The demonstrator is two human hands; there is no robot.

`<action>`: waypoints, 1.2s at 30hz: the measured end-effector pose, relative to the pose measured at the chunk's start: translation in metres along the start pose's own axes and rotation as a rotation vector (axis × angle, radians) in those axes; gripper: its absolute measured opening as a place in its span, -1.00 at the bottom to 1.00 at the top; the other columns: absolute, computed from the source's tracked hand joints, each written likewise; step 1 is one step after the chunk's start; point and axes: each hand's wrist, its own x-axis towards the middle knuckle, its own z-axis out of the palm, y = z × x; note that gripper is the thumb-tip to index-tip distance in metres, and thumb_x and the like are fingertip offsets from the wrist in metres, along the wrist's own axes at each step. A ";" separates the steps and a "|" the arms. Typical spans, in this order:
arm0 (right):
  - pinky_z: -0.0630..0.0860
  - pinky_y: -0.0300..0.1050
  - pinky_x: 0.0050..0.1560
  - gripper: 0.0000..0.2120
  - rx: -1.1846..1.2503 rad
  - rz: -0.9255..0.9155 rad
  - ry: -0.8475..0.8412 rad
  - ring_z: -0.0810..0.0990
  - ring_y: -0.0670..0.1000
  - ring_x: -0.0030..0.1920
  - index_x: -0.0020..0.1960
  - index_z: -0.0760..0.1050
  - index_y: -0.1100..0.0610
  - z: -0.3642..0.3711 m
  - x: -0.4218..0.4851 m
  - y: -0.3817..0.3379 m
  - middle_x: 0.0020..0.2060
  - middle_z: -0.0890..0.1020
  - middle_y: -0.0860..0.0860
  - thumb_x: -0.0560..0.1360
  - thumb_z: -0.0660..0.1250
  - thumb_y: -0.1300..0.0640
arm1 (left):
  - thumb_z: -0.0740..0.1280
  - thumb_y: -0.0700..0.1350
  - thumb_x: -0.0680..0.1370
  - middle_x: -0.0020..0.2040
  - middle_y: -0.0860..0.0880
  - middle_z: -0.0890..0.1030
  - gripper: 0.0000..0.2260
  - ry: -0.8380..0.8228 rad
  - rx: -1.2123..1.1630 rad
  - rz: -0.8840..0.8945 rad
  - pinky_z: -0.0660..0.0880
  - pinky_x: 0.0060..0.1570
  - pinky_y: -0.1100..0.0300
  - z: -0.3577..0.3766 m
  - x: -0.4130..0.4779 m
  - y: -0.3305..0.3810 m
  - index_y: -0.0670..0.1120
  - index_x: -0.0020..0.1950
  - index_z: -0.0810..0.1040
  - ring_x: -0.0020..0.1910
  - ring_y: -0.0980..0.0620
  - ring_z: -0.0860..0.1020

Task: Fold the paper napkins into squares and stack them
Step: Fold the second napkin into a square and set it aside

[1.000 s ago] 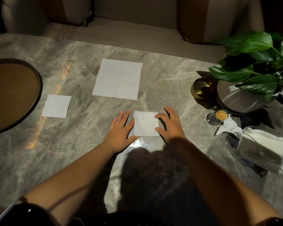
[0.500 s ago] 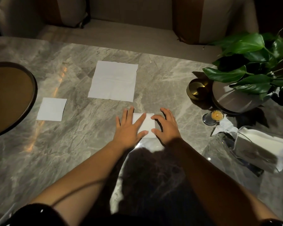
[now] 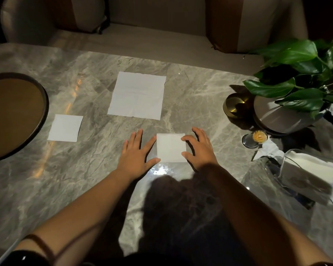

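Right edge of the table (image 3: 200, 89): a clear holder (image 3: 277, 170), tilted, with a wad of white spare napkins (image 3: 315, 169) inside. Just beyond it stands a small glass (image 3: 247, 144) packed with toothpicks (image 3: 259, 136). A crumpled scrap (image 3: 267, 150) lies between glass and holder. A brass bowl (image 3: 235, 106) sits farther back, its inside too dark to read. It is just beside a pot (image 3: 273, 116) that holds a leafy plant (image 3: 296, 73). At the far left is a round tray (image 3: 13, 112), partly cut off by the frame.

Three napkins lie flat on the marble.
- Open napkin (image 3: 136, 96): centre, far side, large, crossed by crease lines, far edge slightly ragged.
- Left square (image 3: 65, 128): small, folded, near the tray but apart from it.
- Near square (image 3: 171, 147): between the hands, white, neat edges, much the same size as the left square and well apart from it.

Left hand (image 3: 136, 152) lies flat on the table with fingers straight and spread. Its forefinger and thumb tip are against the near square's left edge, and it grasps nothing. Right hand (image 3: 199, 148) is arched, with forefinger tip on the far right corner and thumb tip on the right edge. The tips only press, and the paper is not lifted.
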 end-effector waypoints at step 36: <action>0.53 -0.17 -0.34 -0.79 0.504 0.476 0.118 0.64 -0.02 -0.26 -0.21 0.51 0.13 0.012 0.010 -0.041 -0.30 0.64 0.00 0.53 0.41 0.05 | 0.04 0.40 0.55 0.59 -0.12 -0.36 -0.35 -0.053 0.039 0.014 -0.24 0.50 -0.26 0.006 0.005 -0.001 0.34 0.55 -0.20 0.54 -0.18 -0.40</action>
